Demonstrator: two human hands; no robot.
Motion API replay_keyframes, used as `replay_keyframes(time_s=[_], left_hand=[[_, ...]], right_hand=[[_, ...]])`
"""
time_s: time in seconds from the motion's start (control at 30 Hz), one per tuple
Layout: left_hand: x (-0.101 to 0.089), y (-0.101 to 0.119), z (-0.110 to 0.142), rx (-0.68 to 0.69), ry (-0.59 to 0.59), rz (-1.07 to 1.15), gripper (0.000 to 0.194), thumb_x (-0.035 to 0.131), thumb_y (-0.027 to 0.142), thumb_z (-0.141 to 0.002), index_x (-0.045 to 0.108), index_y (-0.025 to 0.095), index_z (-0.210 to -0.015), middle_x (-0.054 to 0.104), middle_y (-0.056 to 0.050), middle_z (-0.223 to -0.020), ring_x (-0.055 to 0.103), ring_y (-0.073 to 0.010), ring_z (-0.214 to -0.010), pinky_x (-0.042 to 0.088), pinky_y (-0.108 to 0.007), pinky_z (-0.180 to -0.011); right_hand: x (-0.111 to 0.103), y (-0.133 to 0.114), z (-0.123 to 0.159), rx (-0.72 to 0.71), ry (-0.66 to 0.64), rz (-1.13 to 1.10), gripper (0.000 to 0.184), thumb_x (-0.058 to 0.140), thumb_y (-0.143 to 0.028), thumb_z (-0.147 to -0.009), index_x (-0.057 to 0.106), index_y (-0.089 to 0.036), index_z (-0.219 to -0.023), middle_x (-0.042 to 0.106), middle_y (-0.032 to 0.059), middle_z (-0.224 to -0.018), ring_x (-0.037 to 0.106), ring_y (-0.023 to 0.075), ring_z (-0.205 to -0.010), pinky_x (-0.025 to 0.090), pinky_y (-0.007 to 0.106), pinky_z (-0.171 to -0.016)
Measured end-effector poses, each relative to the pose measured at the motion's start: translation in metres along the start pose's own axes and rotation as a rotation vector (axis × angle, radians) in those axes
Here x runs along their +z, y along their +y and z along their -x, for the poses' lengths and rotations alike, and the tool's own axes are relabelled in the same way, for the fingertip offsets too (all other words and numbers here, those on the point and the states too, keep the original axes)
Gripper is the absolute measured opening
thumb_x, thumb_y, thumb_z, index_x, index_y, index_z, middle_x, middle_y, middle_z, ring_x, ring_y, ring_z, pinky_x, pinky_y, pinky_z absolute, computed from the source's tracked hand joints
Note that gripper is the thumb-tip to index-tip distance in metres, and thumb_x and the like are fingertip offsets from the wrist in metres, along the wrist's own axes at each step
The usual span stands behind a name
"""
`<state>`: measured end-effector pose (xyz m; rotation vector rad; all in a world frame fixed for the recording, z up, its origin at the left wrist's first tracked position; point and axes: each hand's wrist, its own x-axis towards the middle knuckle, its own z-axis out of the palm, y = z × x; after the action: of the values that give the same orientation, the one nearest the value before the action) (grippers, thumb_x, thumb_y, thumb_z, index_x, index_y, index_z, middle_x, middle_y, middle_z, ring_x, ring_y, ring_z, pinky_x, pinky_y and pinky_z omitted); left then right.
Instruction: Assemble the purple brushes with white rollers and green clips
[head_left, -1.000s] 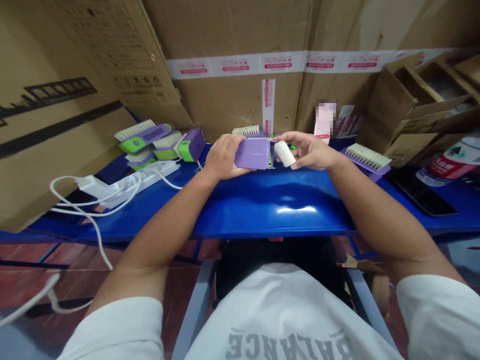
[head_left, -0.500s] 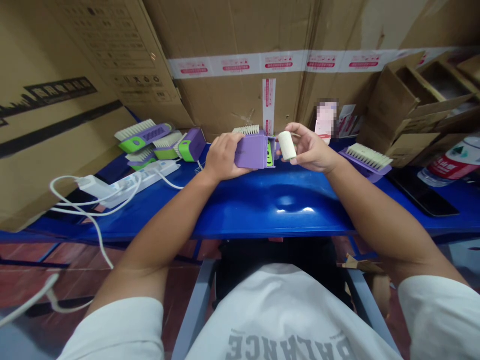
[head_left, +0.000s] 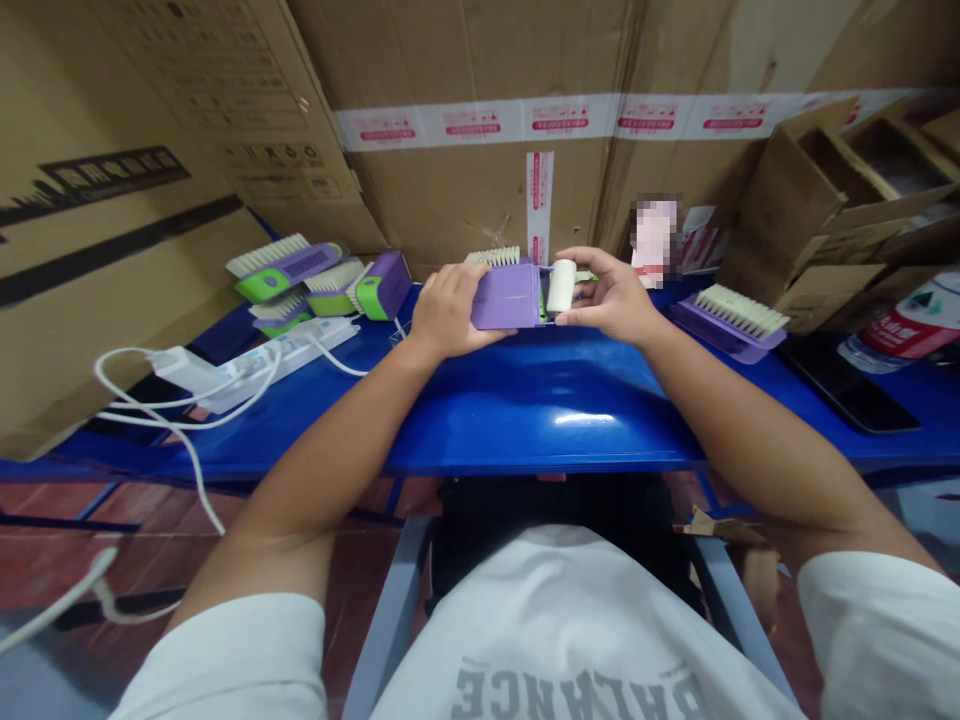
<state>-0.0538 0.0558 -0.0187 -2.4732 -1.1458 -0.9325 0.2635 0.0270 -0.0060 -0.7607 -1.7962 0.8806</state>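
Observation:
My left hand (head_left: 450, 312) is wrapped round the left end of a purple brush (head_left: 510, 297) whose white bristles point away from me. The brush's right end is open, and a bit of green shows inside. Between the thumb and fingers of my right hand (head_left: 611, 295) is a short white roller (head_left: 562, 287), held upright against that open end. I cannot tell whether the roller sits partly inside it. Some green shows behind the right fingers, its source hidden.
Several purple-and-green brushes (head_left: 285, 268) lie at the left, behind a white power strip (head_left: 281, 362) with cables. Another purple brush (head_left: 731, 322), a black phone (head_left: 847, 385) and a bottle (head_left: 900, 330) lie right on the blue table (head_left: 525, 430). Cardboard boxes (head_left: 802, 190) stand behind.
My right hand has moved left with the white roller, bringing it up to the open end of the purple brush. My left hand keeps its hold, almost unmoved.

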Motion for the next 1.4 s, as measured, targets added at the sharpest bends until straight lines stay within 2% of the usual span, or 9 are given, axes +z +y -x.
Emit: replay_keyframes(time_s=[0.2,0.5,0.73,0.9,1.07,1.4], left_hand=[[0.001,0.002,-0.001,-0.007,-0.001,0.010,0.103,0.092,0.078,-0.081,0.061,0.022,-0.160,0.073,-0.023,-0.154,0.070,-0.0494,-0.141,0.056,-0.064,-0.121],[-0.002,0.002,-0.002,-0.028,0.018,-0.008,0.101,0.090,0.082,-0.082,0.062,0.023,-0.160,0.073,-0.022,-0.156,0.068,-0.0509,-0.145,0.053,-0.064,-0.123],[-0.008,0.007,-0.002,-0.029,-0.010,-0.018,0.102,0.090,0.080,-0.084,0.058,0.023,-0.163,0.071,-0.024,-0.160,0.066,-0.0533,-0.150,0.051,-0.066,-0.126],[-0.006,0.007,-0.002,-0.035,-0.019,-0.016,0.100,0.089,0.077,-0.086,0.059,0.023,-0.164,0.070,-0.025,-0.160,0.065,-0.0538,-0.150,0.051,-0.066,-0.125],[-0.001,0.003,0.000,-0.029,-0.003,-0.017,0.102,0.091,0.078,-0.085,0.058,0.024,-0.165,0.071,-0.023,-0.160,0.066,-0.0523,-0.150,0.052,-0.063,-0.124],[-0.001,0.004,0.000,-0.037,-0.013,-0.027,0.100,0.090,0.078,-0.085,0.060,0.022,-0.162,0.072,-0.025,-0.159,0.068,-0.0530,-0.147,0.053,-0.064,-0.121]], right_hand=[[-0.001,0.001,0.000,-0.012,-0.008,0.005,0.107,0.115,-0.064,-0.058,0.071,-0.033,-0.151,0.072,0.0082,-0.154,0.082,0.0308,-0.116,0.076,0.046,-0.096],[0.003,0.003,0.001,-0.007,-0.010,-0.012,0.112,0.114,-0.067,-0.057,0.071,-0.035,-0.155,0.068,0.0094,-0.164,0.082,0.0296,-0.114,0.077,0.048,-0.097],[0.000,0.002,0.001,-0.009,0.021,0.001,0.114,0.113,-0.070,-0.059,0.068,-0.036,-0.158,0.069,0.0089,-0.162,0.083,0.0318,-0.117,0.075,0.052,-0.105],[0.005,0.004,0.002,0.005,0.029,-0.003,0.115,0.114,-0.071,-0.055,0.069,-0.035,-0.155,0.072,0.0085,-0.158,0.083,0.0319,-0.118,0.076,0.048,-0.103],[0.004,0.010,0.002,-0.002,-0.012,0.020,0.114,0.112,-0.072,-0.062,0.065,-0.037,-0.159,0.067,0.0090,-0.165,0.082,0.0330,-0.125,0.076,0.046,-0.101],[0.004,0.010,0.003,-0.009,-0.010,0.056,0.107,0.112,-0.066,-0.062,0.066,-0.035,-0.153,0.068,0.0092,-0.157,0.080,0.0297,-0.113,0.076,0.048,-0.097]])
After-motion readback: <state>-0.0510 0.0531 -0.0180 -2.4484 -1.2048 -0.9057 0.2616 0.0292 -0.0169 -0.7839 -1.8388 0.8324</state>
